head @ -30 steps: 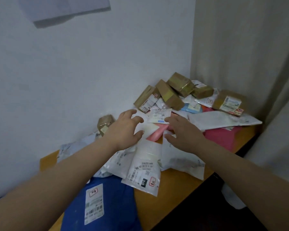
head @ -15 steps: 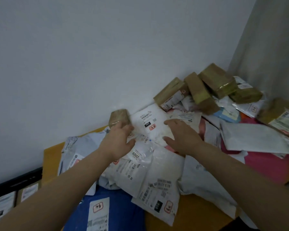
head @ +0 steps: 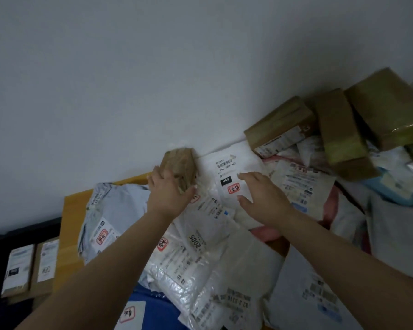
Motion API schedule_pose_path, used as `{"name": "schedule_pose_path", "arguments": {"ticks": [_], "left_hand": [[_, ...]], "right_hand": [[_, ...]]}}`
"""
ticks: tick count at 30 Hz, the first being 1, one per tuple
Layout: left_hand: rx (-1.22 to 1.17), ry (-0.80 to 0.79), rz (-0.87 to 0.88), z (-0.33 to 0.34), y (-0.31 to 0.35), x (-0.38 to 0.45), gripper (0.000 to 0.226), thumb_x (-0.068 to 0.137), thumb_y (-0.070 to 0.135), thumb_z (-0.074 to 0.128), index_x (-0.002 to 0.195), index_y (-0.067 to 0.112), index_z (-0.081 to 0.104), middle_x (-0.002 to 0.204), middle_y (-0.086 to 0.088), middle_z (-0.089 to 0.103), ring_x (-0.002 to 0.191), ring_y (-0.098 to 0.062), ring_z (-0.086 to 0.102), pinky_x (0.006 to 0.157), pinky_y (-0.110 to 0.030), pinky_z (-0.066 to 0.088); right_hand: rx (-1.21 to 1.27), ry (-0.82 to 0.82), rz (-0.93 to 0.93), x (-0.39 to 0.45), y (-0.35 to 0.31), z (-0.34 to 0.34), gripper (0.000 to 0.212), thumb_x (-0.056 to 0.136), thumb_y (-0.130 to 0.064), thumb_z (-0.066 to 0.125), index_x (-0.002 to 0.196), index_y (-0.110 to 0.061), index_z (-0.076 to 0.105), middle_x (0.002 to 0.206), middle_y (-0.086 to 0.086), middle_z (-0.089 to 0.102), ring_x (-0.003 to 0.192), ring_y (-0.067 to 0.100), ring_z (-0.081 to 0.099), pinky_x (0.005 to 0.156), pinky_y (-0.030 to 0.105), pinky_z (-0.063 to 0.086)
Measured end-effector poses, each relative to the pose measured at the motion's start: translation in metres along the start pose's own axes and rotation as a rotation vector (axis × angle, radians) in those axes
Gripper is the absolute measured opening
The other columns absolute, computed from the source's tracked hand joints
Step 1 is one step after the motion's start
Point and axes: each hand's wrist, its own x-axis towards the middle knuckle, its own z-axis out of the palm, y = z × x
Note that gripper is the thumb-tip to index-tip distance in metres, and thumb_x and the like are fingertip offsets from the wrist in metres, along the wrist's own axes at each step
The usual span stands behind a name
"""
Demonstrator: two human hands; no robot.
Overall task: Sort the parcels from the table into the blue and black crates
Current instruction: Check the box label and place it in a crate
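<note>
A heap of parcels covers the wooden table (head: 72,210): white and grey mailer bags, a blue bag (head: 153,313) at the front, brown cardboard boxes (head: 339,129) stacked at the back right. My left hand (head: 169,194) is closed around a small brown taped parcel (head: 180,163) against the wall. My right hand (head: 260,198) hovers with fingers spread over a white mailer bag (head: 227,167) bearing a black "060" label. A black crate (head: 0,246) at the lower left holds boxes with white labels (head: 19,267). No blue crate is in view.
A white wall (head: 153,67) runs right behind the table. A pink parcel (head: 267,234) peeks out under the white bags. The heap reaches the table's right side, with bare wood only at the left end.
My left hand has moved up to the wall and closed on the small brown parcel. My right hand has lifted slightly over the white bag. The view has swung left, showing the black crate.
</note>
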Motion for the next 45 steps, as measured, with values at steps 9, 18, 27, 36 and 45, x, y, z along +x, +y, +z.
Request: {"name": "schedule_pose_path", "arguments": {"ticks": [9, 18, 27, 36, 45], "left_hand": [[-0.141, 0.073, -0.207, 0.027, -0.005, 0.036, 0.076, 0.087, 0.048, 0.064, 0.147, 0.019, 0.027, 0.149, -0.023, 0.021, 0.131, -0.045, 0.036, 0.102, -0.057, 0.04], [-0.251, 0.23, 0.13, 0.014, 0.005, -0.019, 0.1, 0.072, 0.032, 0.08, 0.149, 0.009, 0.022, 0.137, -0.015, 0.038, 0.126, -0.03, 0.039, 0.103, -0.041, 0.038], [-0.002, 0.541, 0.795, -0.026, 0.017, -0.092, 0.082, 0.059, 0.017, 0.079, 0.131, 0.005, 0.042, 0.118, -0.018, 0.051, 0.109, -0.032, 0.049, 0.097, -0.039, 0.042], [-0.113, 0.548, 0.888, -0.066, -0.008, -0.145, 0.073, 0.076, 0.051, 0.071, 0.131, 0.006, 0.051, 0.126, -0.012, 0.05, 0.117, -0.025, 0.046, 0.101, -0.034, 0.04], [-0.839, 0.162, 0.406, -0.102, -0.02, -0.178, 0.048, 0.093, 0.049, 0.054, 0.135, 0.028, 0.045, 0.131, 0.005, 0.051, 0.119, -0.01, 0.052, 0.1, -0.036, 0.048]], "right_hand": [[0.073, -0.018, 0.002, 0.01, 0.023, 0.017, 0.052, 0.094, -0.027, 0.058, 0.142, -0.013, 0.04, 0.141, 0.005, 0.044, 0.125, 0.022, 0.042, 0.096, 0.031, 0.039], [0.151, 0.029, 0.014, -0.007, -0.007, 0.014, 0.052, 0.094, -0.027, 0.058, 0.141, -0.013, 0.041, 0.14, 0.009, 0.046, 0.127, 0.025, 0.043, 0.101, 0.036, 0.041], [1.044, 0.168, 0.248, -0.031, -0.094, -0.016, 0.064, 0.09, -0.051, 0.058, 0.133, -0.012, 0.031, 0.114, 0.001, 0.057, 0.102, 0.014, 0.059, 0.09, 0.042, 0.054], [1.289, 0.306, 0.208, -0.076, -0.129, -0.028, 0.038, 0.093, -0.027, 0.06, 0.126, -0.017, 0.044, 0.113, 0.007, 0.065, 0.098, 0.023, 0.067, 0.082, 0.043, 0.058], [1.388, 0.339, -0.076, -0.131, -0.138, -0.027, 0.05, 0.082, -0.026, 0.052, 0.13, -0.014, 0.054, 0.118, 0.008, 0.069, 0.104, 0.026, 0.068, 0.085, 0.045, 0.058]]}}
